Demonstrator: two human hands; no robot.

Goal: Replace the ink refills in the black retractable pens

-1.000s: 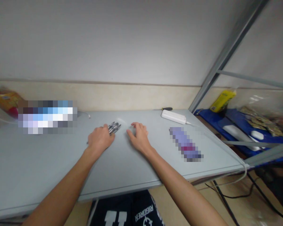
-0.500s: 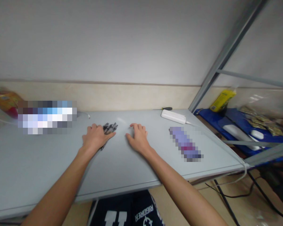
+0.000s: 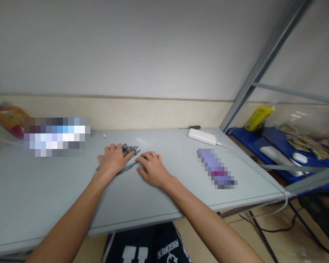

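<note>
Left fingers (image 3: 112,148) — spread, atop pens (image 3: 129,148)

On the pale surface (image 3: 131,204), the left hand (image 3: 112,160) lies over a bundle of slim dark pens (image 3: 131,149), thumb stretched along its near side. A single pen (image 3: 127,168) slants from beside that wrist to the fingertips of the right hand (image 3: 152,169) (whether they pinch it is hard to tell). Farther right lie a white power strip (image 3: 202,137), a dark-handled screwdriver (image 3: 194,127) near the wall (image 3: 164,113) and a pixelated oblong (image 3: 215,168). Beyond the metal frame (image 3: 242,95), a yellow packet (image 3: 259,118) sits by a blue sheet (image 3: 237,130).
</note>
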